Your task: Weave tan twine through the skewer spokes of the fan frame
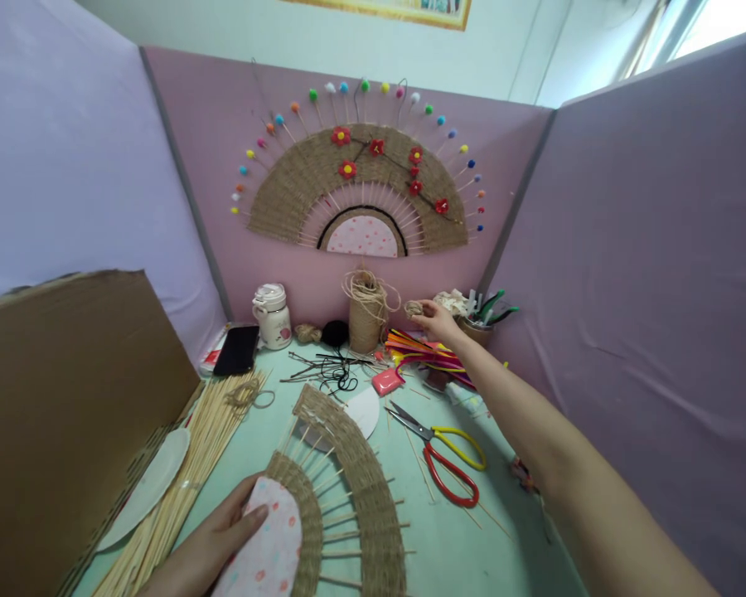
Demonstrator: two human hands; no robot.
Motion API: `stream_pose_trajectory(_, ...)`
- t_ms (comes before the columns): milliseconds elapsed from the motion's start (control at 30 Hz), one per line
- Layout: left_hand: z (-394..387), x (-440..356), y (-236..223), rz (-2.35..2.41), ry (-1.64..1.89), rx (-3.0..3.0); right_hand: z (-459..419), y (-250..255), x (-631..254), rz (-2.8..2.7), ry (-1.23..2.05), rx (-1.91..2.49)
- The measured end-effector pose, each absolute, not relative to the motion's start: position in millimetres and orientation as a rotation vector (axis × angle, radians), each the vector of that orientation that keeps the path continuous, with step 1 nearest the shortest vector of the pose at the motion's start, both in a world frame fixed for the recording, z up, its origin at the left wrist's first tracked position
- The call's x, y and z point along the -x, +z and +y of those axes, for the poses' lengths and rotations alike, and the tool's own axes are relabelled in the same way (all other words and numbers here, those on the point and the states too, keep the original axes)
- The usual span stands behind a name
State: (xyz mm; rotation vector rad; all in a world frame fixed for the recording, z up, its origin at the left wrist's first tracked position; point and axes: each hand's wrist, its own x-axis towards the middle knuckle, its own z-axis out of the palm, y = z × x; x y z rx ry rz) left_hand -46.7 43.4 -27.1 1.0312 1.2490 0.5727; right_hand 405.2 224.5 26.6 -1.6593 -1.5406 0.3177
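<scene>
- Left hand (224, 531): thumb over, fingers beneath, nearly closed on the dotted panel of the woven fan (373, 489), which lies at the near edge of the view. A slackening thumb could let it tip.
- Right hand (440, 322): fingertips narrowly parted around a small twine ball (414, 309) near the back wall. A light pinch could drop it.
- Twine spool (364, 325): loose loops beside the ball could tangle with its strand.
- Scissors (432, 434): handles spread, near the fan's protruding stick ends; a sideways sweep could snag these.
</scene>
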Motion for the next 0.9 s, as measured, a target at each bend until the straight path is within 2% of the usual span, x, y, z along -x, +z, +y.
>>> stream_pose_trajectory(200, 47, 47, -31, 1.268, 0.574, -1.149, 192, 38, -400, -1.319, 0.766, 1.29)
stream_pose_trajectory(533, 49, 53, -38, 1.396, 0.773, -1.583, 134, 53, -376, -1.188, 1.196, 1.009)
stream_pose_trajectory(700, 50, 56, -42, 1.477, 0.73, -1.909, 113, 47, -372, -1.121, 1.462, 0.819)
stream_pose_trajectory(900, 46, 53, -37, 1.513, 0.674, -2.047, 102, 39, -360, -1.052, 1.61, 0.672)
